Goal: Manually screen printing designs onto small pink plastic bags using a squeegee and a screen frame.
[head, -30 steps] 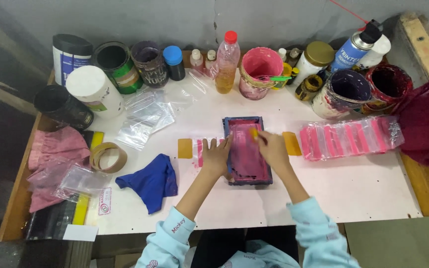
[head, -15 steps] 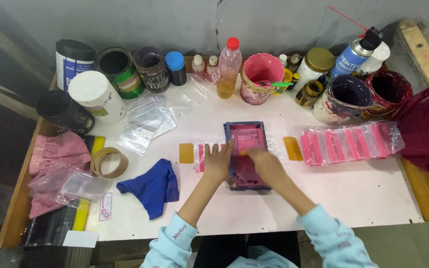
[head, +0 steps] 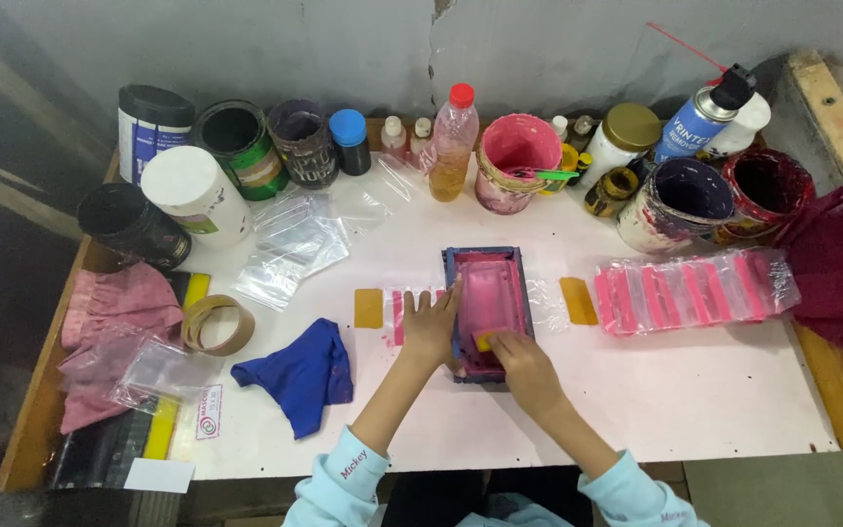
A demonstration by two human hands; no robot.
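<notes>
A small blue-framed printing screen [head: 488,293] covered in pink ink lies on the white table [head: 695,390]. My left hand [head: 431,327] rests flat on the frame's left edge, holding it down. My right hand [head: 524,366] is at the near end of the screen, closed around a small yellow squeegee [head: 484,342] that touches the pink mesh. A pink strip [head: 399,314] shows under the left hand. Two yellow patches [head: 369,307] [head: 578,300] lie on either side of the frame.
Paint cans, jars and bottles line the back edge, including a pink bucket [head: 514,161] and a spray can [head: 700,117]. A clear bag of pink strips [head: 695,290] lies right, a blue cloth [head: 300,376] and tape roll [head: 217,325] left, plastic bags [head: 290,249] behind.
My right hand has drawn the squeegee from the far end of the screen down to its near end. The left hand stayed on the frame's left edge.
</notes>
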